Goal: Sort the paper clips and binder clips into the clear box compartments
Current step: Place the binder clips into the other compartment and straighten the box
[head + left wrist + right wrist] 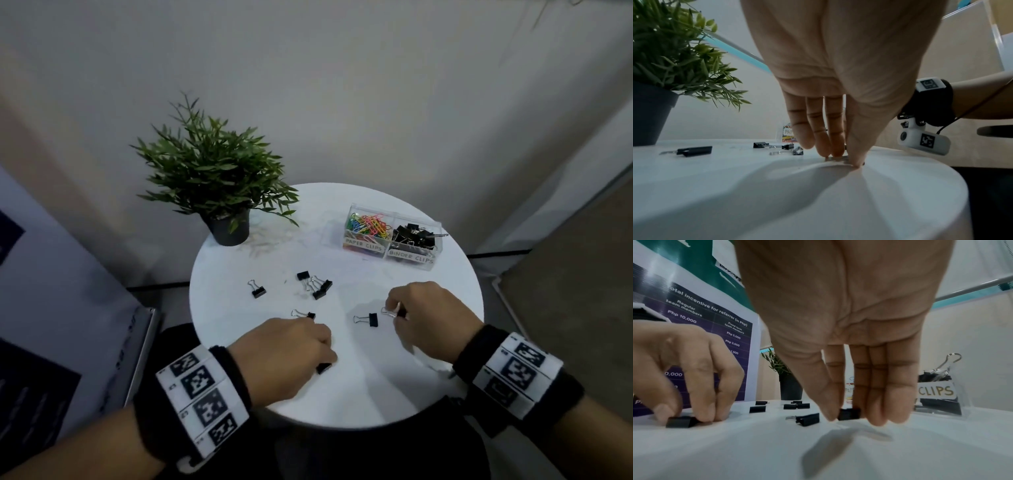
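L hand (287, 356) is pinching a black binder clip (323, 368) at table (376, 394) front; R hand (428, 318) is pinching another clip (849, 414) w/ thumb + fingers. 6 more are lying loose mid-table. Clear box (394, 236) is sitting at back right, 2 labelled compartments part-filled.

Smooth white table top (428, 377) with a soft sheen. Matt black binder clip (850, 414), bright wire handles. Clear glossy plastic box (416, 263), paper labels on its front. Shiny coloured paper clips (368, 224) inside. Matt dark pot (229, 231).
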